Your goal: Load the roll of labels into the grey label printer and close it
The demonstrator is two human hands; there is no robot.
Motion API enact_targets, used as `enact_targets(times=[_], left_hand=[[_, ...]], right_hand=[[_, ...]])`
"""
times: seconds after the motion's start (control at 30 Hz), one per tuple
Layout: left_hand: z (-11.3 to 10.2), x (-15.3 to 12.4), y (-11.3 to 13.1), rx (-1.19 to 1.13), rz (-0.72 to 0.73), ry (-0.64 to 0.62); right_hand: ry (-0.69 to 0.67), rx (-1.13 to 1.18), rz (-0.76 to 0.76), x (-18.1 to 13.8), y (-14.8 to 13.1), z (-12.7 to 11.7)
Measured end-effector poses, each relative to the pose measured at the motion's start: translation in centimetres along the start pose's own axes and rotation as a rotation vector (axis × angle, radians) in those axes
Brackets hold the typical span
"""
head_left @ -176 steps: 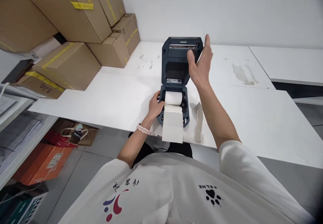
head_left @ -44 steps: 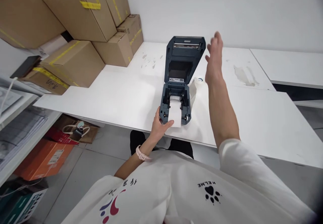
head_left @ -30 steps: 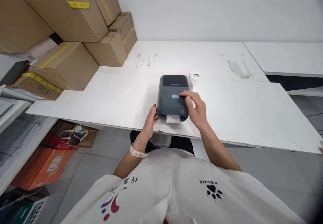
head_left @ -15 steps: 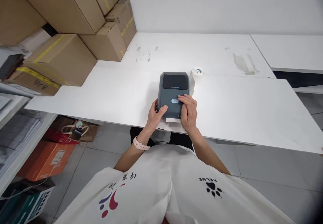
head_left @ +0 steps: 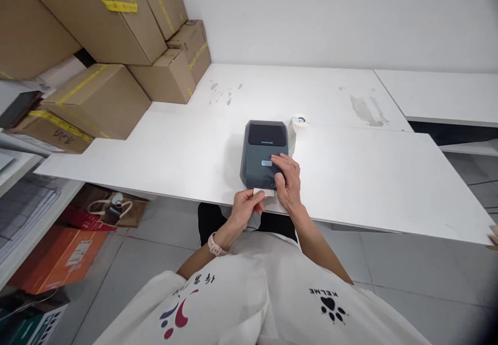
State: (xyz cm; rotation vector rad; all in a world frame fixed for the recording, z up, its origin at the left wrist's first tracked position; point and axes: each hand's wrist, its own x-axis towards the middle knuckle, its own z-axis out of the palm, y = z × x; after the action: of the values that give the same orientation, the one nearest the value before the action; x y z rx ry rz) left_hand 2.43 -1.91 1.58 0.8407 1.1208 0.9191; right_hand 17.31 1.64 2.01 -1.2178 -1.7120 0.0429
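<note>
1. Orientation: 12 o'clock points to the wall, with the printer (head_left: 264, 153) at the dial's centre. It stands closed on the table (head_left: 187, 153), near its 6-o'clock edge.
2. The left hand (head_left: 247, 207), near 7 o'clock, has thumb and fingers pinched on the paper (head_left: 269, 193), which juts out at 6.
3. The right hand (head_left: 288, 179), between 4 and 5, lies over the lid (head_left: 259, 171); its thumb stands apart from the fingers, which are near the pale window (head_left: 266, 163) and clasp nothing.
4. The roll (head_left: 299, 121) lies between 1 and 2, its loose tail just beside the printer. Boxes (head_left: 116, 83) are stacked toward 10.
5. Possible faults: a sideways tug could skew or tear the paper; a hard pull, if the paper is held inside, could drag the printer toward the edge. Uneven pressure at 4 o'clock might leave the lid's far corner unlatched; whether it is latched cannot be told. The tail could snag if the printer shifts.
6. Compared with half a second earlier: the left hand has left the printer's 8-o'clock side, where its thumb lay on the lid, for the paper. The right hand keeps much the same place. A second before that, the lid stood raised.
</note>
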Motion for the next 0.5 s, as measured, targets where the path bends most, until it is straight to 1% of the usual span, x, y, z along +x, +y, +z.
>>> enact_targets(times=[0.17, 0.23, 0.3, 0.37, 0.5], left_hand=[[-0.6, -0.2, -0.8, 0.101, 0.087, 0.005], [-0.9, -0.4, -1.0, 0.112, 0.137, 0.023], [-1.3, -0.6, -0.9, 0.094, 0.218, 0.086], [-1.8, -0.6, -0.4, 0.068, 0.309, 0.175], [-2.8, -0.2, 0.6, 0.039, 0.453, 0.302]], right_hand=[[-0.039, -0.292, -0.105, 0.8, -0.1, -0.8], [-0.069, -0.347, -0.139, 1.3, -0.1, -1.1], [-0.091, -0.367, -0.159, 1.5, -0.2, -1.2], [-0.103, -0.362, -0.149, 1.2, -0.3, -1.3], [-0.185, -0.261, -0.060, -0.3, 0.1, -1.5]])
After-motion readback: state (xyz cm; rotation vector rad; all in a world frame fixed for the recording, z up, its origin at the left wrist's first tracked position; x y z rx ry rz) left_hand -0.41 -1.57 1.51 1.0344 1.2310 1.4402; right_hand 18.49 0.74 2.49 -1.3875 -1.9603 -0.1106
